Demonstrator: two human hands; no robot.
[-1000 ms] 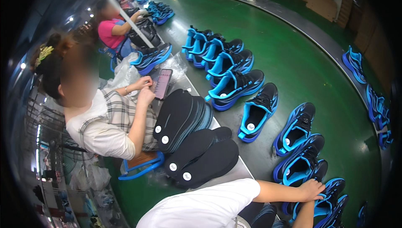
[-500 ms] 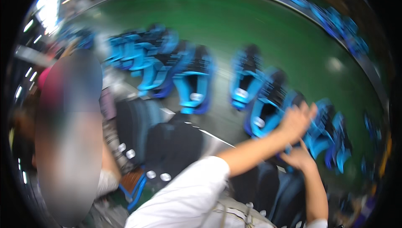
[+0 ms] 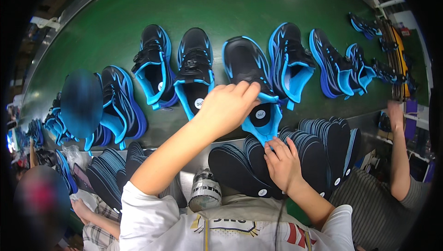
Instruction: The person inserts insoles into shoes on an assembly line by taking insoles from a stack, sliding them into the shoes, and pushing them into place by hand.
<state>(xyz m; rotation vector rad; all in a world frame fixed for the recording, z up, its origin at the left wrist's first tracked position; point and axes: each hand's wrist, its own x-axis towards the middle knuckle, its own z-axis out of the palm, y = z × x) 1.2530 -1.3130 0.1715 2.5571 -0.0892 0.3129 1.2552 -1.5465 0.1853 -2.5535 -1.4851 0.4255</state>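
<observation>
"What do the hands have?"

"One black and blue shoe (image 3: 242, 57), standing on the green table (image 3: 221, 2), toe pointing away from the person. The left hand (image 3: 230, 107) has its fingers bent and close together, holding the edge of the opening by the tongue. The right hand (image 3: 284, 165) is at the heel, fingers slightly apart, tips touching the blue rim; I can't tell whether they pinch it."

"Anything inside that shoe?"

"One dark insole (image 3: 264, 122), with one round white sticker (image 3: 260, 113) on its heel end."

"And its neighbours?"

"Two shoes (image 3: 195, 48) are near on the left, and each shows a white sticker inside. On the right I count three shoes (image 3: 290, 43) along the table. A further group of shoes (image 3: 122, 101) on the far left overlaps, and a blurred patch covers part of it, so I won't give a count."

"Other containers?"

"One clear bottle (image 3: 204, 203) with a printed band, right in front of the person. What it holds, I can't make out."

"What lies beside it?"

"Piles of insoles (image 3: 235, 168), black with blue edges, on both sides; they overlap too much to count. Some of the top ones carry white stickers."
</observation>
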